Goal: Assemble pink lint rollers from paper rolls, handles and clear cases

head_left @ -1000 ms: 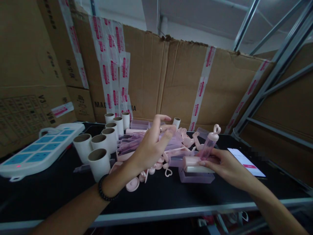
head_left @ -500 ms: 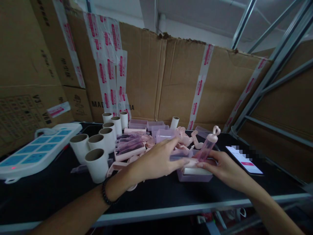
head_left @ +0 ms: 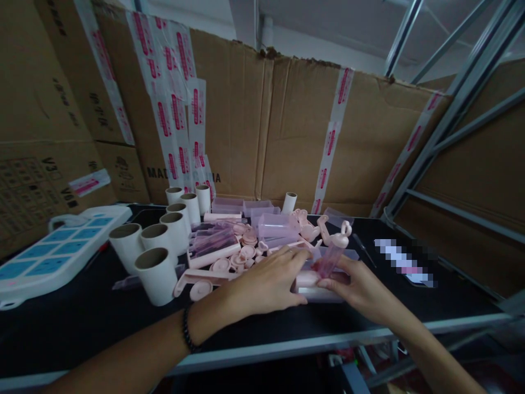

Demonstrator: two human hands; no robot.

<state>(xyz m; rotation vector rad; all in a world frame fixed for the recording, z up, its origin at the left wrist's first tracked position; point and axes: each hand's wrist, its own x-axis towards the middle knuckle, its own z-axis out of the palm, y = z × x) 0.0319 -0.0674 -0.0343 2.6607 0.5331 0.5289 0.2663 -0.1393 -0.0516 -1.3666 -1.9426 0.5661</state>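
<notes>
A small translucent purple plastic box lies near the table's front edge with a white roll-shaped piece inside it. My left hand is closed round the box's left end, thumb at the front and fingers over the back. In my right hand a translucent pink tube stands tilted, pinched near its lower end over the box. The tube has a pale pink cap with a loop on top. The tube's lower end is hidden by my fingers.
Left of my hands are several white cardboard tubes and a white power strip. Pink plastic parts and clear purple boxes are heaped behind. A phone and a thin dark tool lie right. Cardboard walls the back.
My left hand has come down from above onto the left end of the purple box. My right hand has lowered the pink tube a little. The view has shifted slightly.
</notes>
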